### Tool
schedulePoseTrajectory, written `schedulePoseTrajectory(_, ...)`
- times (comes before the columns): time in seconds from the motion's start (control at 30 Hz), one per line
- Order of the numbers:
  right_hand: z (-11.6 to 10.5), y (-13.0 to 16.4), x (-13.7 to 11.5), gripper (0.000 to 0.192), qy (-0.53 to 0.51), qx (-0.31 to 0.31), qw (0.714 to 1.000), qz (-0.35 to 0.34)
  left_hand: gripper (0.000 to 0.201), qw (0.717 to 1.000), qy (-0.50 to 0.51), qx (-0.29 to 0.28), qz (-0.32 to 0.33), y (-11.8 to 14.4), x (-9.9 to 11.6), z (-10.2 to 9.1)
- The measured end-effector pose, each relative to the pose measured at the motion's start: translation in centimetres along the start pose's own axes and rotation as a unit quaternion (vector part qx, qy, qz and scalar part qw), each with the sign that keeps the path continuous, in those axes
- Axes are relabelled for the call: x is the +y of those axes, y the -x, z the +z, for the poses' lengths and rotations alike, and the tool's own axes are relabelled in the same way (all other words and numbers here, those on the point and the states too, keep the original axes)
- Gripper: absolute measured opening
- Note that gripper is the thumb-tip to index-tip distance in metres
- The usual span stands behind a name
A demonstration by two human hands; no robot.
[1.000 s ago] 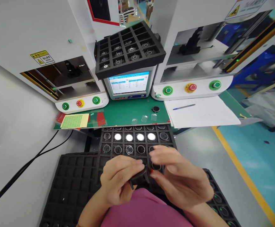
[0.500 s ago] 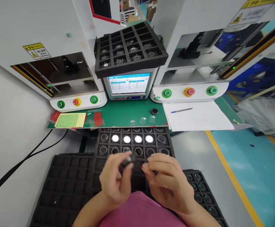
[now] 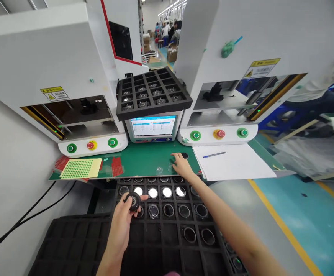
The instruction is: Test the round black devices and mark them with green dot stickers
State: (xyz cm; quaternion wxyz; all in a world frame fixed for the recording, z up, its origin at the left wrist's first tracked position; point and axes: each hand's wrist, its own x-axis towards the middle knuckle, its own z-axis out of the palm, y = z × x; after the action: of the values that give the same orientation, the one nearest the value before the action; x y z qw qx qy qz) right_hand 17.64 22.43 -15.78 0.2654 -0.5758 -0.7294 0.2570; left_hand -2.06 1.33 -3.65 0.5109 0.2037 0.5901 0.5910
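Note:
My left hand (image 3: 126, 210) is closed around a round black watch case (image 3: 133, 201), its ringed back turned up, above the foam tray. The index finger points to the right. My right hand (image 3: 181, 165) reaches over the green table top (image 3: 139, 161), thumb and fingers apart. By its fingertips lies a small clear film piece (image 3: 170, 167); another clear film (image 3: 159, 170) is further left. A second round black watch case (image 3: 185, 155) rests just beyond the hand, partly covered by it. Below, the black foam tray (image 3: 161, 220) holds rows of round watch faces, several of them shining white.
White press machines stand left (image 3: 69, 126) and right (image 3: 218, 115), with green and red buttons. Between them, a tilted foam tray (image 3: 155, 111) sits above a screen (image 3: 153, 125). Paper sheets (image 3: 233, 165) with a pen (image 3: 214, 155) and a green-dot sticker sheet (image 3: 81, 168) lie on the table.
My hands have parted: the right has stretched forward to the table, and the left keeps the watch case over the tray. The view has tilted upward.

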Motion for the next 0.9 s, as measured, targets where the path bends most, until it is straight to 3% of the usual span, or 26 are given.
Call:
schedulePoseTrajectory(0.2, -1.0, -0.7, -1.1, 0.029, -0.079, -0.009, 0.997, 0.011, 0.035, 0.999, 0.019, -0.024, -0.013, 0.3, 0.7, 0.5)
schedulePoseTrajectory(0.4, -5.1, 5.6, -4.8, 0.038, -0.206, -0.022, 0.976, -0.074, 0.036, 0.997, -0.017, -0.060, -0.038, 1.3, 0.9, 1.5)
schedulePoseTrajectory(0.5, -6.5, 7.4, -5.7, 0.037, -0.188, -0.006, 0.978, -0.090, 0.040, 0.996, -0.022, -0.078, -0.033, 1.6, 0.6, 2.0)
schedulePoseTrajectory(0.63, -5.1, 5.2, -3.9, 0.032, -0.107, 0.020, 0.992, -0.060, 0.040, 0.994, 0.015, -0.103, -0.042, 2.0, 0.7, 2.5)
schedulePoseTrajectory(0.77, -2.8, 1.8, -1.8, 0.030, -0.049, -0.021, 0.998, -0.027, 0.036, 0.992, -0.005, -0.114, -0.053, 2.4, 0.7, 2.1)
schedulePoseTrajectory(0.9, -1.8, 0.1, -1.9, 0.032, -0.031, -0.044, 0.999, -0.009, 0.040, 0.993, -0.042, -0.103, -0.046, 2.3, 0.4, 1.4)
